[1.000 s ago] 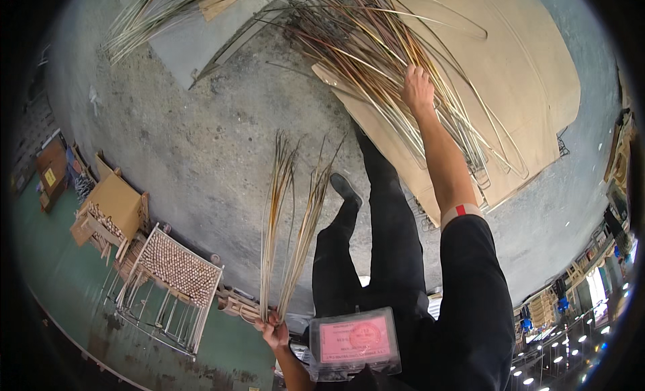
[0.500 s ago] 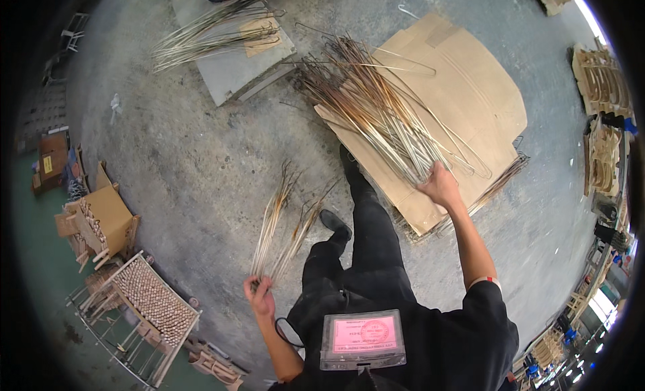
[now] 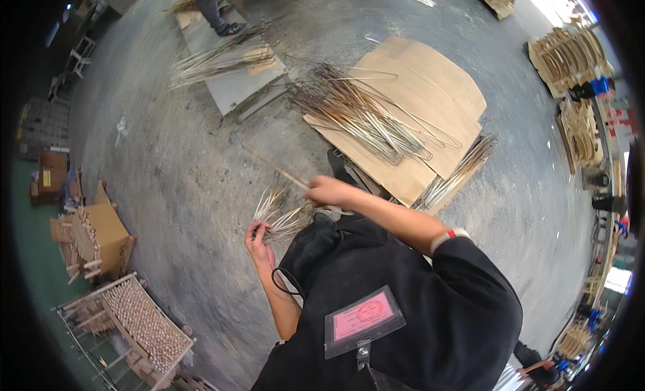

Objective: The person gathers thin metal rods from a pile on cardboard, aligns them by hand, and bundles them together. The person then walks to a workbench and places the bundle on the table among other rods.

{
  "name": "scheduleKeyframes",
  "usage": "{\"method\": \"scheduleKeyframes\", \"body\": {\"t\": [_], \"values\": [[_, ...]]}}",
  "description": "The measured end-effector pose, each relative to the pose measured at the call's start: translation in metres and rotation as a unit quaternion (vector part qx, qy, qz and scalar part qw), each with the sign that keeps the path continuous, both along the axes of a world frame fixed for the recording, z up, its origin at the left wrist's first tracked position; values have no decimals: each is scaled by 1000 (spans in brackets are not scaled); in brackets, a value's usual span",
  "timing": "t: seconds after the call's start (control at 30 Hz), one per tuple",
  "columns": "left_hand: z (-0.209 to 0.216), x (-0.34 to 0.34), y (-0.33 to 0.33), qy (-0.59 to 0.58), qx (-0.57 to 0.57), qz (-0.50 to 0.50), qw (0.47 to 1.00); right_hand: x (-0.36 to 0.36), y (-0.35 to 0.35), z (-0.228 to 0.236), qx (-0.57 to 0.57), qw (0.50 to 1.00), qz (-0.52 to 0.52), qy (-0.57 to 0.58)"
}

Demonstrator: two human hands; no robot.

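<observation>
From the head view I see my left hand (image 3: 259,240), at centre left of the frame, closed around the lower end of a small bundle of thin cane strips (image 3: 282,213), which fans up and to the right. My right hand (image 3: 329,191) sits at the centre of the frame, fingers curled on a single strip at the top of that bundle, as if adding it to the rest or pulling it straight; I cannot tell which.

Upper right of centre, a large pile of the same strips (image 3: 363,119) lies across flat cardboard sheets (image 3: 430,82) on the concrete floor (image 3: 188,162). A second, smaller sheaf (image 3: 460,169) pokes out at the lower right edge of the cardboard. More strips (image 3: 215,55) rest on a grey board in the upper left, beside another person's leg (image 3: 211,8).

I judge the gathering to be at an early stage: the bundle in my left hand is thin, and the pile on the cardboard is far larger, so most of the strips remain unsorted.
</observation>
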State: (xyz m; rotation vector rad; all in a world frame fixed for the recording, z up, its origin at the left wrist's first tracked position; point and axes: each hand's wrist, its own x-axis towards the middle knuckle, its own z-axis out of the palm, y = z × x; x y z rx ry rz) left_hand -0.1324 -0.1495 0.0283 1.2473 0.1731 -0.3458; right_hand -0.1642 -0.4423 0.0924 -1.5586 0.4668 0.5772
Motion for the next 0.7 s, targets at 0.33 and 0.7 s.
{"method": "scheduleKeyframes", "body": {"t": [0.33, 0.7], "values": [[0, 2, -9, 9, 12, 12, 1000, 77, 151, -64, -117, 988, 72, -67], [23, 21, -23, 94, 143, 16, 985, 106, 123, -116, -9, 996, 64, 59]]}}
